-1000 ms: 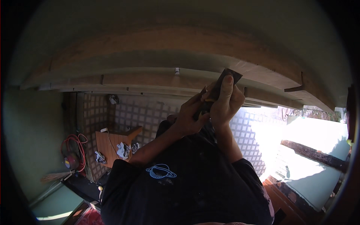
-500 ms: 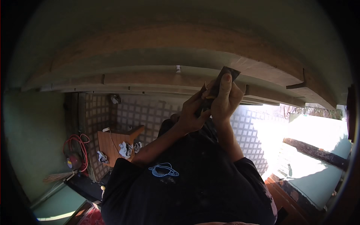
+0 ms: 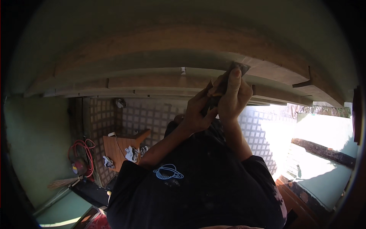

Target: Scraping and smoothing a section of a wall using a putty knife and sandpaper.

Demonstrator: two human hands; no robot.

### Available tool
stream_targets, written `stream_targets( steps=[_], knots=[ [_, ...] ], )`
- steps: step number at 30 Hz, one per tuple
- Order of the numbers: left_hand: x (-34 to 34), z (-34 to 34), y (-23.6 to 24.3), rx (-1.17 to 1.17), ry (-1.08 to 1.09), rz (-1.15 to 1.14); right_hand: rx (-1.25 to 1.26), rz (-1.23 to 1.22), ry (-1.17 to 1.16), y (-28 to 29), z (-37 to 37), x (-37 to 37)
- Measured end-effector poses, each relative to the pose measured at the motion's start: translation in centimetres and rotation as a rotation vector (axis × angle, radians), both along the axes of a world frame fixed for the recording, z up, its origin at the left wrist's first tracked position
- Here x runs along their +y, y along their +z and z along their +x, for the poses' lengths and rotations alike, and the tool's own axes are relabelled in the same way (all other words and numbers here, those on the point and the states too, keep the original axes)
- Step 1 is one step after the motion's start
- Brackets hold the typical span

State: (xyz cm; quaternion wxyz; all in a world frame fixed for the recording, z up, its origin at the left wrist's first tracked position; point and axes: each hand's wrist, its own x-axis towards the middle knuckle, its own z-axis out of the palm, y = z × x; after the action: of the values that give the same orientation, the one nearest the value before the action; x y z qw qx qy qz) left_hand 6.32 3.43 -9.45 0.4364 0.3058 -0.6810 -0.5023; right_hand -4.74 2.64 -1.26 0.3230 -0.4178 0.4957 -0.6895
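Note:
Above me runs a pale wooden ceiling beam (image 3: 267, 66). A dark flat tool (image 3: 243, 68), with a little yellow showing lower down, has its wide square end against the beam's underside or edge. My right hand (image 3: 234, 99) is closed round it, thumb pressed along its top part. My left hand (image 3: 196, 114) grips the lower part of the same tool, just left of and below my right hand. The tool's middle is mostly hidden by my fingers, so I cannot tell its exact kind.
More beams (image 3: 145, 82) cross behind. Lower left are a wooden table (image 3: 114, 147) with crumpled paper (image 3: 132, 154), a red hose (image 3: 89, 160) beside a red machine (image 3: 79, 166), and a straw broom (image 3: 61, 182). At right, a dark log (image 3: 320, 150) crosses bright pale boards (image 3: 326, 185).
Both hands and the tool have shifted a little up and to the right along with the view; against the beam the tool has moved only slightly.

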Motion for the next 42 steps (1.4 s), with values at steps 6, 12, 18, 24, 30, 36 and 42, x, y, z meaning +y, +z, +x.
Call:
stream_targets(
  steps=[6, 12, 18, 24, 30, 36, 42],
  knots=[
    [0.8, 0.1, -0.8, 0.001, 0.032, -0.039, -0.097, 0.033, 0.002, -0.4, 0.4, 0.4],
    [1.1, -0.2, -1.8, 0.017, 0.061, -0.049, -0.095, 0.064, 0.026, -0.9, 0.0, 0.4],
    [0.3, -0.3, -0.1, -0.022, 0.035, 0.053, -0.041, 0.013, 0.050, 0.3, 0.0, -0.2],
    [1.2, -0.1, 0.1, 0.035, 0.055, -0.037, -0.068, 0.085, 0.007, 0.0, 0.4, 0.4],
    [1.7, 0.6, -0.7, -0.016, 0.063, 0.003, -0.040, 0.061, 0.001, -0.6, 0.6, 0.5],
    [1.6, 1.5, 0.5, -0.062, 0.040, 0.098, -0.133, 0.087, -0.012, -1.0, 1.0, 0.3],
    [0.6, 1.7, -0.8, -0.075, 0.076, -0.033, -0.201, 0.031, 0.054, -1.9, 1.1, 0.4]
  ],
)
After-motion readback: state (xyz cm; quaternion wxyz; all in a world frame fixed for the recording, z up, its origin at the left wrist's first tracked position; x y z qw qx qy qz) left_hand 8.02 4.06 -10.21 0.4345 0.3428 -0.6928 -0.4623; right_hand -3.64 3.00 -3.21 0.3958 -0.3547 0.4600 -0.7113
